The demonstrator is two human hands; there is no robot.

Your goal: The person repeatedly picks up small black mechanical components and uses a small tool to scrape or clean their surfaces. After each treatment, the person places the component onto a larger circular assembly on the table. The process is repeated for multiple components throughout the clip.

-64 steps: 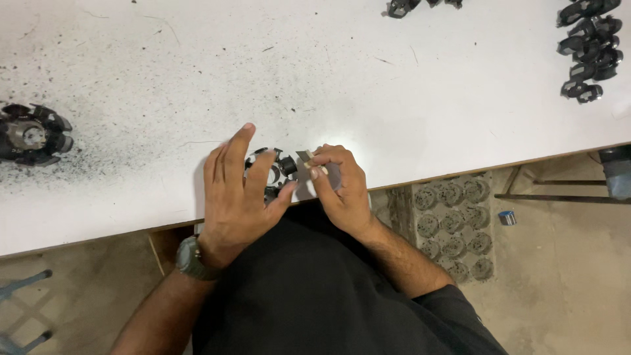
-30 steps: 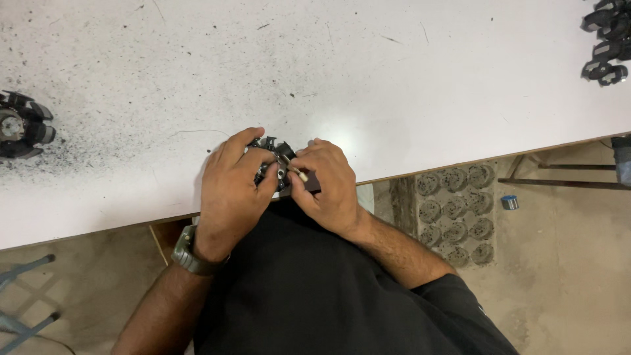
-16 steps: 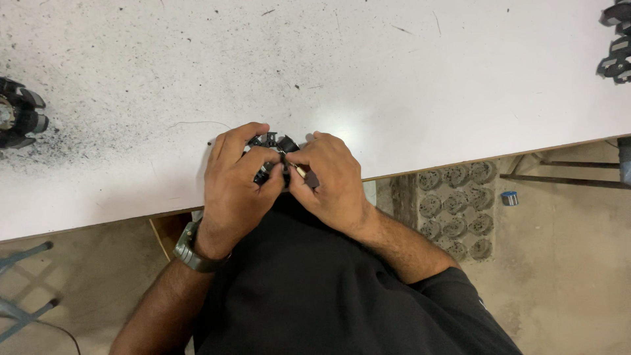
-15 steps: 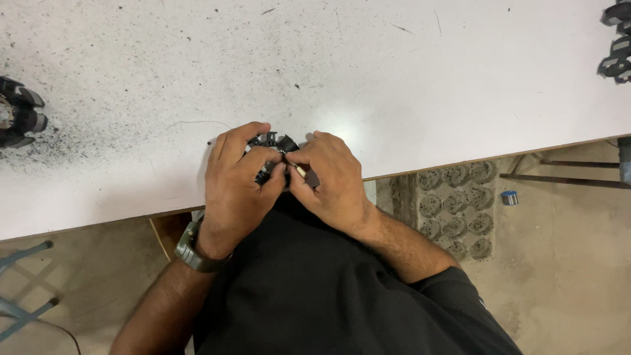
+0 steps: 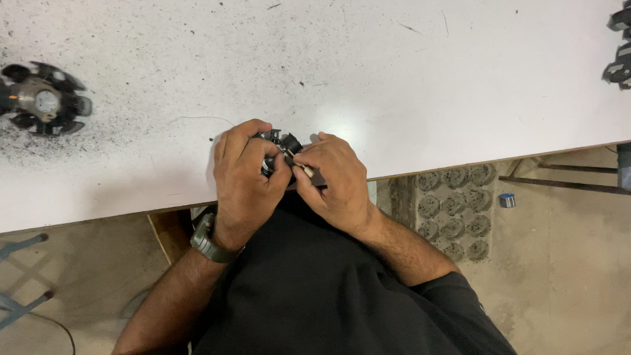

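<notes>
At the near edge of the white table (image 5: pixel 394 72), my left hand (image 5: pixel 244 174) curls over a small black round part with radial arms (image 5: pixel 281 141) and grips it. My right hand (image 5: pixel 332 179) meets it from the right, fingers pinched on a thin light-coloured tool (image 5: pixel 303 169) whose tip touches the part. Most of the part is hidden under my fingers. A dark green watch (image 5: pixel 209 238) sits on my left wrist.
A second black and silver round part (image 5: pixel 45 100) lies at the table's far left amid black specks. More black parts (image 5: pixel 619 49) sit at the right edge. On the floor to the right are several grey round parts (image 5: pixel 453 207) and a small spool (image 5: pixel 507 200).
Both hands have closed in tighter over the black part near the table edge. The view has shifted slightly, so the part at the left sits further into view.
</notes>
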